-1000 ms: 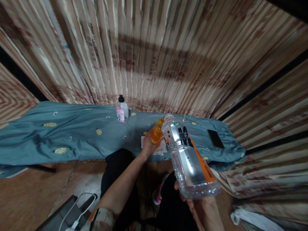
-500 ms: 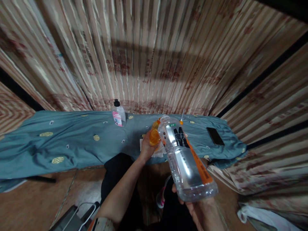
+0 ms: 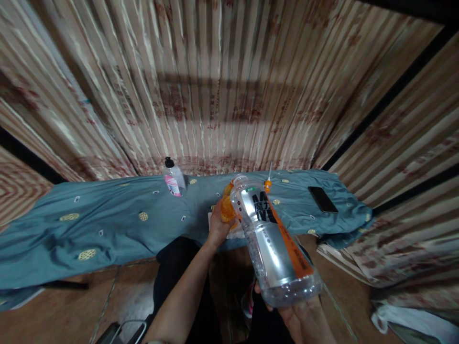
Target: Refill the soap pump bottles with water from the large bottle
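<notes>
My left hand [image 3: 218,228] is closed around a small see-through orange bottle [image 3: 227,206], standing at the near middle of the cloth-covered surface. With my right hand [image 3: 300,316] I hold a large clear drink bottle [image 3: 274,253] near its base; it has a silver and orange label. That bottle is tilted, its capless mouth toward the orange bottle's top. The large bottle partly hides the orange one, and I cannot tell whether the two touch. Some white paper [image 3: 235,233] lies under the orange bottle. Behind the large bottle stands an orange cap piece with a thin pale tube [image 3: 268,185].
A clear bottle with a black cap and pink label [image 3: 173,178] stands at the back left. A dark phone [image 3: 322,199] lies to the right on the teal patterned cloth [image 3: 114,215]. Striped curtains [image 3: 222,95] hang close behind and at both sides.
The camera view has tilted slightly. The large bottle's mouth sits a little further left in the picture. Both hands keep their holds.
</notes>
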### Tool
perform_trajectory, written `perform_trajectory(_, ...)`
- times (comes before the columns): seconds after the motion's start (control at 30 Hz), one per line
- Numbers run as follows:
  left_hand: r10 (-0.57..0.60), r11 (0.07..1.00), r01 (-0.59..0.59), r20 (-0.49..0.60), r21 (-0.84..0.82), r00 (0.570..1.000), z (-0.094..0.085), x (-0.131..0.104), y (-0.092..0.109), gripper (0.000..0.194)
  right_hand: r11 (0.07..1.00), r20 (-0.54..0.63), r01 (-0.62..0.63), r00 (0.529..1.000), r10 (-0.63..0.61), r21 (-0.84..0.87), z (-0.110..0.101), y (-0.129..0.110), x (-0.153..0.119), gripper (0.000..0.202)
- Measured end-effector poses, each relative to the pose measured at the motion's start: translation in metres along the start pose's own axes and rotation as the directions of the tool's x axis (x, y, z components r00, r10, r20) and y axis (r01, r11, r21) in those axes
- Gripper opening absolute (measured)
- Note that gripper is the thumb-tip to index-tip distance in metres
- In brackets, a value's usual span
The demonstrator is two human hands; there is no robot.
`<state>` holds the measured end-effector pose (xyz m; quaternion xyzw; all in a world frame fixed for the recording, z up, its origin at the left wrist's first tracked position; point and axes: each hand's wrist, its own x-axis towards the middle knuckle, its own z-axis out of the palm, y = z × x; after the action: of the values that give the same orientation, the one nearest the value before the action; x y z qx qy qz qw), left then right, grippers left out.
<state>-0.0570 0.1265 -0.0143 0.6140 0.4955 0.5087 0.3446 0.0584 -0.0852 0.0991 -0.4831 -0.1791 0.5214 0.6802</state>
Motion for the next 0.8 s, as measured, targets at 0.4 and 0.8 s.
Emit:
perform_trajectory(0.4, -0.053, 0.998, 0.053, 0.010, -0.044, 0.999, -0.004, -0.001, 0.013, 0.063, 0.999, 0.100, -0.032, 0.994, 0.032, -0.002, -0.003, 0.000, -0.002, 0.048)
perform_trajectory(0.8, -0.071, 0.996, 0.070, -0.003, -0.058, 0.997, -0.005, 0.000, 0.017, 0.058, 1.000, 0.115, -0.009, 0.993, 0.008, 0.009, -0.003, 0.001, -0.003, 0.048)
